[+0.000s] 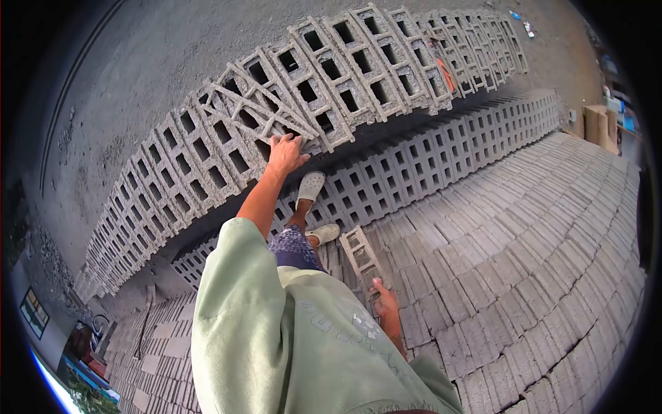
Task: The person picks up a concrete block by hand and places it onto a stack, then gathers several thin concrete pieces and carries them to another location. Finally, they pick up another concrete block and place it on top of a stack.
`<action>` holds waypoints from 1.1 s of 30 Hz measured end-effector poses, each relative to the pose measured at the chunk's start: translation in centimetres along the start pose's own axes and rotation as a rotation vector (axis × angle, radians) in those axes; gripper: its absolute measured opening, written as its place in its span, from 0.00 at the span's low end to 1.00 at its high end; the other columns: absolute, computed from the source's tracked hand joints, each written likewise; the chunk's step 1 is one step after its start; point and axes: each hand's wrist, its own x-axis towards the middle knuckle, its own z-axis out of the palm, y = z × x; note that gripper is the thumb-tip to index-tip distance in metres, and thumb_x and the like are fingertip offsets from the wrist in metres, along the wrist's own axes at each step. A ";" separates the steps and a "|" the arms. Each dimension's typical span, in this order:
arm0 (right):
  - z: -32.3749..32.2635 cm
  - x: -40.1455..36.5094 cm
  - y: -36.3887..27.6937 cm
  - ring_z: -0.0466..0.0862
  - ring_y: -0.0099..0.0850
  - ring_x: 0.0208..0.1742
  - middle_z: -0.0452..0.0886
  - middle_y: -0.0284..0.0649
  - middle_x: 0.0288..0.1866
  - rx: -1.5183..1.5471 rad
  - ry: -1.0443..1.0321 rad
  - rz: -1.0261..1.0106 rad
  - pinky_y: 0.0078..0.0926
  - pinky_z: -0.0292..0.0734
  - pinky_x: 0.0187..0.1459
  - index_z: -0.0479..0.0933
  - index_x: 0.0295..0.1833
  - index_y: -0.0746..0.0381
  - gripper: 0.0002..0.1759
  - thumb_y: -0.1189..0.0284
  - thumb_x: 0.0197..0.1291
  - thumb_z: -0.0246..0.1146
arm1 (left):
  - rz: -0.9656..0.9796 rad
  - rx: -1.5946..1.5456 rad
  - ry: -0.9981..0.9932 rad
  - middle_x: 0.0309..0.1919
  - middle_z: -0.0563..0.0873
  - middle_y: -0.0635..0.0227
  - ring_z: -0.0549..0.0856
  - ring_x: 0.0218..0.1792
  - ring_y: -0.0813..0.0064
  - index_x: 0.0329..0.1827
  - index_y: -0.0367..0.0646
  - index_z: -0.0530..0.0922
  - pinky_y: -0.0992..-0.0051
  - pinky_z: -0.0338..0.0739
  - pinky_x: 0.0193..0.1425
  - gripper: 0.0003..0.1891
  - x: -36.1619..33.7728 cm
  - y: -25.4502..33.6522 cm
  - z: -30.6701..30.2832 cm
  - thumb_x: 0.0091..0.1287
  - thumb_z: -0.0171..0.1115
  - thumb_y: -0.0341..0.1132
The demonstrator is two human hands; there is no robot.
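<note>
My left hand [286,153] reaches out to a long wall of stacked hollow concrete blocks. Its fingers are closed over the near end of a tilted concrete block [256,93], which lies askew across its neighbours in the row. Lower down, by my right side, my right hand [384,298] grips one end of another hollow concrete block [360,250]. That block's open cells show, and it is held over the grey stacked blocks. Part of the end in my right hand is hidden by the fingers.
A second, lower row of hollow blocks [441,148] runs alongside the first. Tightly packed blocks [524,276] cover the right side, with more [165,345] at lower left. My feet in pale clogs [312,185] stand between the rows. An orange object [445,74] lies on the far row.
</note>
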 end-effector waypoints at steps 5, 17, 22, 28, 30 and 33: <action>-0.5 -1.2 0.5 0.76 0.26 0.30 0.78 0.33 0.33 -0.023 -0.003 -0.006 0.23 0.72 0.33 0.76 0.40 0.63 0.15 0.82 0.45 0.69 | -0.117 0.034 -0.008 0.28 0.83 0.58 0.82 0.38 0.62 0.32 0.43 0.79 0.56 0.59 0.56 0.12 1.9 0.8 0.3 0.45 0.64 0.38; -0.4 -2.4 -0.6 0.76 0.25 0.29 0.78 0.33 0.31 -0.010 0.032 0.026 0.23 0.71 0.34 0.77 0.36 0.62 0.11 0.79 0.45 0.70 | -0.043 -0.116 0.349 0.32 0.79 0.61 0.80 0.40 0.63 0.32 0.41 0.80 0.57 0.58 0.61 0.13 0.2 6.3 0.8 0.45 0.64 0.38; -1.6 -2.1 0.7 0.76 0.27 0.31 0.78 0.33 0.33 0.012 0.070 0.020 0.24 0.71 0.35 0.77 0.38 0.62 0.13 0.79 0.45 0.70 | -0.157 0.091 0.297 0.32 0.79 0.64 0.78 0.43 0.66 0.44 0.40 0.75 0.55 0.58 0.62 0.18 -0.5 4.4 2.0 0.47 0.60 0.33; -0.9 -1.9 0.0 0.77 0.27 0.31 0.78 0.33 0.33 0.094 0.062 0.034 0.26 0.71 0.35 0.77 0.39 0.64 0.13 0.79 0.45 0.70 | -0.101 0.132 0.277 0.23 0.81 0.66 0.80 0.39 0.67 0.41 0.42 0.74 0.60 0.62 0.55 0.16 0.4 3.3 2.4 0.46 0.58 0.30; -1.5 -1.3 0.4 0.77 0.28 0.32 0.78 0.33 0.34 0.054 0.031 0.021 0.27 0.72 0.36 0.77 0.40 0.64 0.14 0.78 0.45 0.70 | -0.071 0.161 0.182 0.22 0.82 0.66 0.81 0.35 0.66 0.42 0.42 0.75 0.61 0.63 0.52 0.17 0.7 2.8 2.4 0.46 0.58 0.30; -1.7 -1.9 0.2 0.77 0.29 0.32 0.79 0.34 0.34 -0.002 0.010 -0.002 0.28 0.73 0.36 0.77 0.41 0.64 0.15 0.77 0.45 0.71 | -0.074 0.047 0.352 0.22 0.82 0.61 0.82 0.33 0.65 0.39 0.40 0.77 0.64 0.64 0.49 0.17 0.2 3.7 1.7 0.43 0.59 0.30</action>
